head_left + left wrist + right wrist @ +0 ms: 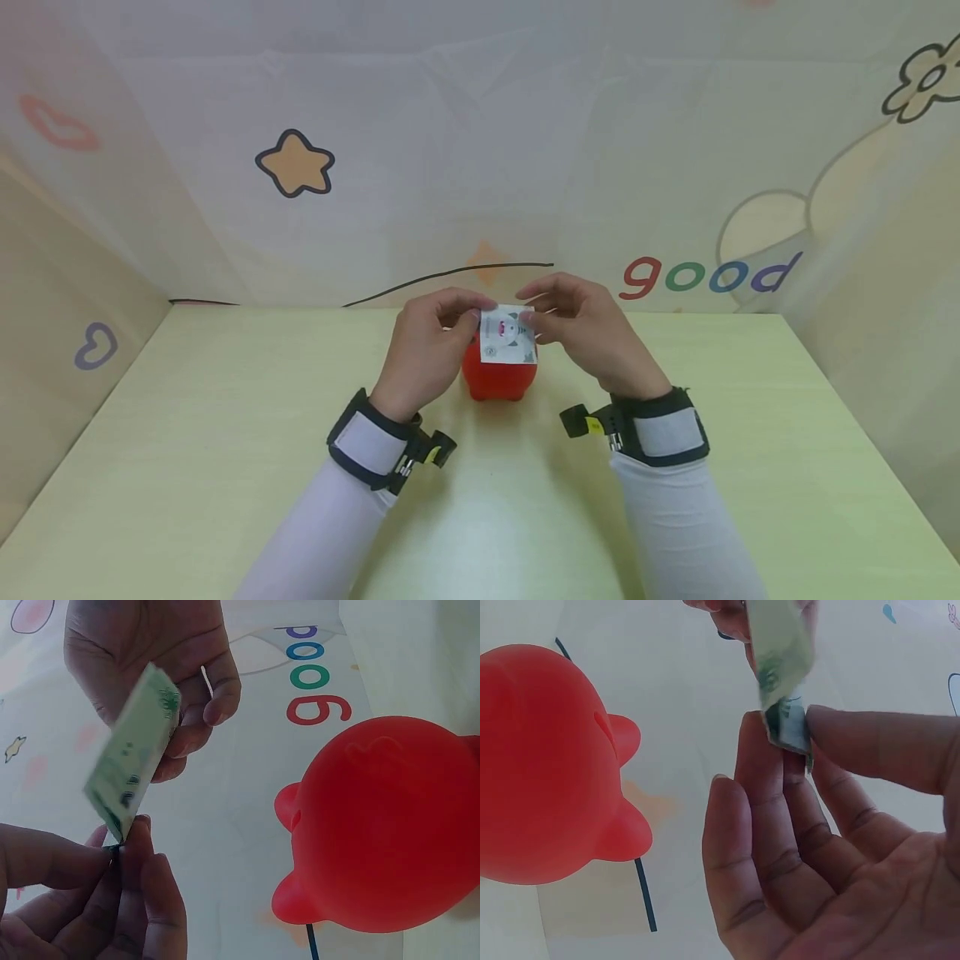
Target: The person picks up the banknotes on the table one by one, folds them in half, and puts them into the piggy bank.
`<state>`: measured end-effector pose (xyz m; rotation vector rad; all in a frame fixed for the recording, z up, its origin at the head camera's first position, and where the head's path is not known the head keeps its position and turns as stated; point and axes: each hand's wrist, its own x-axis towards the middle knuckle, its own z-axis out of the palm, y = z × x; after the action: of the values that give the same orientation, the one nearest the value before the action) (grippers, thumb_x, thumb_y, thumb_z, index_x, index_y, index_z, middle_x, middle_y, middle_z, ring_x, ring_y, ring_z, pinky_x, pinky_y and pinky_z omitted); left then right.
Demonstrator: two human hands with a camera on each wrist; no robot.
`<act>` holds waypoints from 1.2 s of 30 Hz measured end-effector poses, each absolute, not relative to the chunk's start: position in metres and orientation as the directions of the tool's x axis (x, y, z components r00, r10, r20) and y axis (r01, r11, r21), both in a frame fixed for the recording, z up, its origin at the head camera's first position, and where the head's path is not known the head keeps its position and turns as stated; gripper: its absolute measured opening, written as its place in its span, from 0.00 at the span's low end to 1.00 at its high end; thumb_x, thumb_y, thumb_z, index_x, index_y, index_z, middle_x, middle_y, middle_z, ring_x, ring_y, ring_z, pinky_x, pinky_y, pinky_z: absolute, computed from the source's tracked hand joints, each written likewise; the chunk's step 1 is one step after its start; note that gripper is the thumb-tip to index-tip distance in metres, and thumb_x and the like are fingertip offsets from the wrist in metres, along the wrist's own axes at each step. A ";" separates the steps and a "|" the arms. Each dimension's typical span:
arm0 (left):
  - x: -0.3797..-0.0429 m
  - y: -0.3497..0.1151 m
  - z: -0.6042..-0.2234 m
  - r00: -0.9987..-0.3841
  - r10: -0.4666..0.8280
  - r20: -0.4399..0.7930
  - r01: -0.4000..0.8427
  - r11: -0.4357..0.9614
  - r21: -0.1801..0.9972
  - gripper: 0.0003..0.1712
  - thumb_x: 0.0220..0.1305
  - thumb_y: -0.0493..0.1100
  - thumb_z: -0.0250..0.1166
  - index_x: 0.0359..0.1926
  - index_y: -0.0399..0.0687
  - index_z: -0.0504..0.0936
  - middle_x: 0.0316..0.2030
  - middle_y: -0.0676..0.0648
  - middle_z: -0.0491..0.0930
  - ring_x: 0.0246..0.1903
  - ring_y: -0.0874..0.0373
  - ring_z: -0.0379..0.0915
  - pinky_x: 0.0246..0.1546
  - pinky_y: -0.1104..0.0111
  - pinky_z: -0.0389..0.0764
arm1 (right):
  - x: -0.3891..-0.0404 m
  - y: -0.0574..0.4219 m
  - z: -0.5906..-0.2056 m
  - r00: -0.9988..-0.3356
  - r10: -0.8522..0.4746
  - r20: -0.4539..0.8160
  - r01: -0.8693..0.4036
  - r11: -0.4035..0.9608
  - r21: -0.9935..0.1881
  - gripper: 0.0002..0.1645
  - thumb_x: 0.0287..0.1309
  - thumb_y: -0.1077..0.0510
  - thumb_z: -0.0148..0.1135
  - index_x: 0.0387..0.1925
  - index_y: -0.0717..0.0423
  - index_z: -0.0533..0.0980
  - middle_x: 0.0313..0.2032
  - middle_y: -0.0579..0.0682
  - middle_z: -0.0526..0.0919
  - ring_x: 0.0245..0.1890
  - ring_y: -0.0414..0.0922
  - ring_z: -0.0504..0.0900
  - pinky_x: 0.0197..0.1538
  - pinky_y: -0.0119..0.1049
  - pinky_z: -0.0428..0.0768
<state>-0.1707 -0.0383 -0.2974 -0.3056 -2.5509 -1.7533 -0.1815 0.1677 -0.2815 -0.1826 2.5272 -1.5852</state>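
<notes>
A folded paper banknote [507, 346], pale with green and a printed pink-and-grey figure, is held up between the two hands. My left hand [429, 350] pinches its left edge between thumb and fingertips. On the other side, my right hand [588, 333] pinches the right edge, its thumb over the front and its other fingers loosely bent. Just beneath and behind the note stands a round red piggy bank [498, 385], partly covered by it in the head view. Both wrist views show the bank's smooth body [390, 825] and two ears, apart from the hands.
A pale yellow-green table [225, 433] bears the piggy bank near its back edge. Behind and at the sides hangs a light cloth backdrop [450, 150] printed with a star, a flower and the word "good". Each wrist wears a black strap with a small camera [577, 421].
</notes>
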 end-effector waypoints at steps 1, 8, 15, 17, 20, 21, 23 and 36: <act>-0.171 -0.038 -0.298 -0.979 0.147 0.139 0.182 0.341 0.922 0.13 0.75 0.38 0.60 0.53 0.48 0.87 0.53 0.48 0.85 0.50 0.50 0.79 0.47 0.62 0.85 | -0.182 0.168 -0.282 -0.981 -0.183 -0.061 -0.025 0.431 -0.902 0.18 0.70 0.60 0.64 0.59 0.50 0.78 0.50 0.55 0.85 0.46 0.52 0.86 0.49 0.39 0.87; -0.171 -0.038 -0.298 -0.979 0.170 0.112 0.162 0.318 0.934 0.18 0.74 0.39 0.59 0.62 0.53 0.78 0.55 0.47 0.84 0.51 0.49 0.80 0.46 0.61 0.86 | -0.182 0.168 -0.283 -0.985 -0.172 -0.024 -0.054 0.435 -0.899 0.18 0.69 0.63 0.64 0.59 0.52 0.78 0.50 0.55 0.85 0.46 0.52 0.85 0.49 0.39 0.86; -0.171 -0.039 -0.301 -0.963 0.266 0.032 0.137 0.385 0.913 0.23 0.76 0.42 0.58 0.69 0.49 0.73 0.54 0.44 0.85 0.50 0.48 0.80 0.45 0.62 0.86 | -0.182 0.168 -0.284 -0.989 -0.150 0.010 -0.073 0.419 -0.905 0.18 0.70 0.64 0.62 0.60 0.52 0.78 0.50 0.54 0.84 0.47 0.53 0.84 0.51 0.42 0.86; -0.170 -0.038 -0.302 -0.961 0.277 0.025 0.139 0.402 0.905 0.23 0.76 0.42 0.58 0.68 0.46 0.74 0.53 0.43 0.85 0.48 0.48 0.80 0.44 0.63 0.86 | -0.181 0.168 -0.284 -0.989 -0.149 0.016 -0.077 0.411 -0.909 0.18 0.70 0.64 0.62 0.59 0.52 0.78 0.50 0.55 0.83 0.47 0.53 0.84 0.52 0.43 0.86; -0.169 -0.037 -0.301 -0.962 0.273 0.021 0.136 0.407 0.903 0.21 0.76 0.40 0.58 0.66 0.44 0.76 0.52 0.43 0.86 0.45 0.48 0.80 0.42 0.64 0.85 | -0.180 0.167 -0.284 -0.988 -0.152 0.022 -0.082 0.396 -0.915 0.17 0.70 0.65 0.61 0.58 0.51 0.79 0.50 0.55 0.83 0.46 0.53 0.84 0.52 0.41 0.86; -0.169 -0.036 -0.301 -0.963 0.269 0.020 0.133 0.406 0.904 0.20 0.76 0.40 0.58 0.66 0.43 0.77 0.52 0.43 0.85 0.45 0.48 0.80 0.41 0.64 0.86 | -0.180 0.167 -0.284 -0.988 -0.153 0.024 -0.083 0.391 -0.916 0.17 0.70 0.65 0.61 0.58 0.51 0.79 0.50 0.55 0.83 0.46 0.53 0.84 0.52 0.41 0.87; -0.169 -0.036 -0.301 -0.965 0.263 0.018 0.127 0.403 0.906 0.19 0.76 0.39 0.58 0.65 0.43 0.77 0.53 0.43 0.85 0.45 0.48 0.80 0.42 0.64 0.86 | -0.180 0.167 -0.284 -0.987 -0.158 0.027 -0.087 0.385 -0.919 0.17 0.71 0.65 0.60 0.58 0.51 0.79 0.49 0.55 0.83 0.46 0.53 0.83 0.51 0.41 0.86; -0.170 -0.038 -0.300 -0.969 0.246 0.028 0.117 0.356 0.927 0.16 0.77 0.39 0.57 0.62 0.43 0.79 0.52 0.43 0.84 0.44 0.48 0.80 0.42 0.65 0.86 | -0.181 0.166 -0.282 -0.980 -0.194 -0.037 -0.045 0.400 -0.916 0.18 0.71 0.60 0.62 0.60 0.50 0.77 0.51 0.55 0.82 0.48 0.53 0.84 0.49 0.39 0.87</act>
<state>-0.1703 -0.0376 -0.3003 -0.3609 -2.6800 -1.8159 -0.1807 0.1659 -0.2824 -0.2156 2.5103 -1.6355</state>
